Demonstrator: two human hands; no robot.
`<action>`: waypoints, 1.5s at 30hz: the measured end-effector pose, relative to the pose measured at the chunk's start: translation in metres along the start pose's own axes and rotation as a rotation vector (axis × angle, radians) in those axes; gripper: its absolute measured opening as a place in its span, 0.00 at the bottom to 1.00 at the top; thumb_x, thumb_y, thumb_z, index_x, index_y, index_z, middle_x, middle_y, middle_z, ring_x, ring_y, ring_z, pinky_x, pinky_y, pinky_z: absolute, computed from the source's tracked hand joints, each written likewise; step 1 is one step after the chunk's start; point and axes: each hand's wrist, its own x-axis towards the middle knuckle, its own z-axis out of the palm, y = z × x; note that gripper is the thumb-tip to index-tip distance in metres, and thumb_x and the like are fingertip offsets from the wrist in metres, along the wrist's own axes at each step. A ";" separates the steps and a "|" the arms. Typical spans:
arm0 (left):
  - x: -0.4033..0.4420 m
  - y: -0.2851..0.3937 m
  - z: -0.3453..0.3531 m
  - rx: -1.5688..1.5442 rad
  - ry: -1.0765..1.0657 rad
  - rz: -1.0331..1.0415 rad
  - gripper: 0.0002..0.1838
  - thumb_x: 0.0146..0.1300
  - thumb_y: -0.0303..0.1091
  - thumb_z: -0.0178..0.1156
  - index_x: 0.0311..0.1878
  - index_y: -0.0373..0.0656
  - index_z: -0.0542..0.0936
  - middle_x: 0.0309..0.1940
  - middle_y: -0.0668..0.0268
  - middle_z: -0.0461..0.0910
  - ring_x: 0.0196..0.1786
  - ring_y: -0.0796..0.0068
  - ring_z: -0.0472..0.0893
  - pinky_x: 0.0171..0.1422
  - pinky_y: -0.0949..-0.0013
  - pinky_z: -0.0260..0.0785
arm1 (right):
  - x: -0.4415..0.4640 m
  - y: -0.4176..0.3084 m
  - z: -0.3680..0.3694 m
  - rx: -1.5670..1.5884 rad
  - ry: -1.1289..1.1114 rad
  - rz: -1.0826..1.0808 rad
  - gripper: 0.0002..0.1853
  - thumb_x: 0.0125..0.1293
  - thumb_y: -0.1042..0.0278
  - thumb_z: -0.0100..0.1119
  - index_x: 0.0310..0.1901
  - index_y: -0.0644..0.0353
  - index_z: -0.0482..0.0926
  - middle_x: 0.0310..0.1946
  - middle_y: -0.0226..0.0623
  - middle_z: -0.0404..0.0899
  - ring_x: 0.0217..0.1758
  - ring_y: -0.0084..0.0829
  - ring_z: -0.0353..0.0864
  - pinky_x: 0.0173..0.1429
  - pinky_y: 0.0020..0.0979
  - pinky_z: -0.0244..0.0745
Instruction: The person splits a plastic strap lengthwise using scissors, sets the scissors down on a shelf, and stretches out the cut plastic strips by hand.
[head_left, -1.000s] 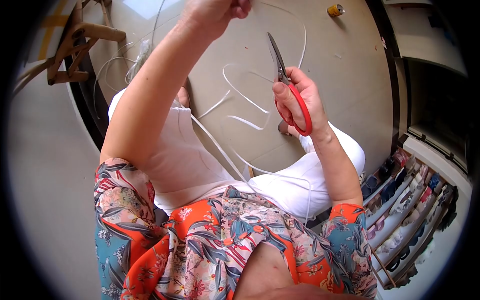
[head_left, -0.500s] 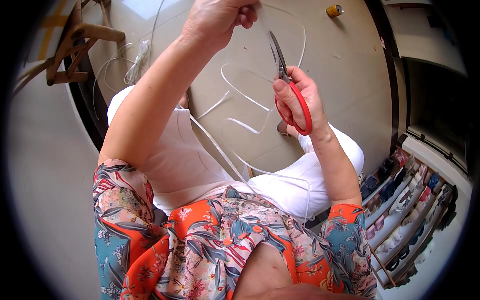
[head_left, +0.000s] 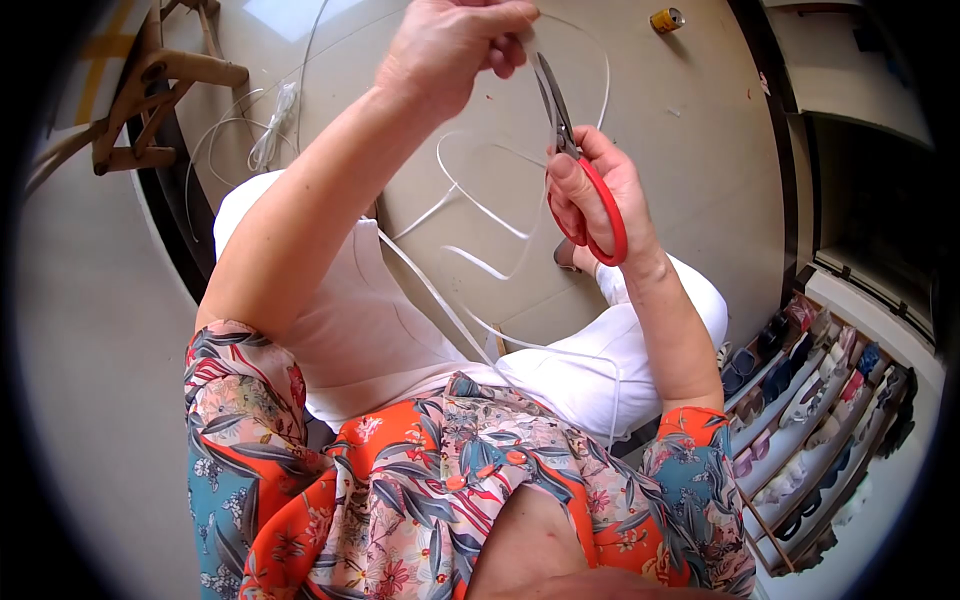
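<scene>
My right hand (head_left: 600, 195) is wrapped round the red-handled scissors (head_left: 567, 135), whose dark blades point up and lie slightly apart. My left hand (head_left: 455, 50) is pinched at the top, close to the blade tips, on the end of a thin white strip (head_left: 607, 75). That strip curves down behind the scissors. Another white strip (head_left: 425, 280) runs across my lap over the white trousers. Loose white strand pieces (head_left: 475, 262) show between my knees.
A bundle of white cord (head_left: 270, 135) lies on the floor at left, beside a bamboo stool (head_left: 190, 68). A yellow can (head_left: 666, 20) is at the top right. A rack of shoes (head_left: 815, 430) stands at lower right.
My left hand has come down and right, to the scissor tips. The scissors have shifted only slightly. The hanging strand between my knees has moved a little left.
</scene>
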 end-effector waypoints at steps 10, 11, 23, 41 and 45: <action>0.014 0.010 -0.004 -0.049 -0.043 -0.005 0.08 0.58 0.31 0.62 0.27 0.44 0.72 0.16 0.72 0.71 0.15 0.85 0.70 0.17 0.82 0.59 | 0.000 -0.001 -0.004 0.032 -0.054 0.038 0.18 0.64 0.55 0.60 0.41 0.61 0.68 0.18 0.25 0.66 0.14 0.14 0.59 0.17 0.16 0.54; 0.020 0.011 -0.010 -0.043 -0.028 0.022 0.08 0.58 0.31 0.62 0.27 0.44 0.72 0.16 0.72 0.71 0.15 0.84 0.70 0.17 0.82 0.59 | 0.000 -0.001 -0.004 0.027 -0.062 0.046 0.18 0.64 0.55 0.60 0.42 0.61 0.68 0.18 0.25 0.66 0.14 0.14 0.59 0.17 0.16 0.54; 0.009 0.012 -0.010 0.001 0.001 0.074 0.07 0.60 0.28 0.60 0.28 0.39 0.74 0.18 0.66 0.73 0.16 0.79 0.73 0.18 0.80 0.63 | 0.001 0.004 -0.003 0.042 -0.027 0.009 0.29 0.58 0.45 0.64 0.46 0.64 0.68 0.18 0.25 0.68 0.16 0.13 0.64 0.17 0.16 0.60; 0.008 0.012 -0.008 -0.008 -0.031 0.073 0.07 0.60 0.29 0.61 0.28 0.40 0.74 0.18 0.66 0.74 0.17 0.79 0.73 0.19 0.79 0.63 | -0.003 -0.001 0.002 -0.022 -0.002 -0.020 0.16 0.65 0.59 0.60 0.42 0.62 0.67 0.14 0.21 0.62 0.11 0.13 0.54 0.14 0.17 0.49; 0.008 0.010 -0.010 -0.013 -0.052 0.090 0.07 0.60 0.29 0.61 0.28 0.40 0.74 0.18 0.66 0.74 0.17 0.79 0.73 0.19 0.79 0.63 | -0.002 0.000 0.002 -0.092 0.037 -0.058 0.17 0.64 0.57 0.60 0.42 0.62 0.67 0.15 0.22 0.63 0.12 0.12 0.56 0.15 0.16 0.49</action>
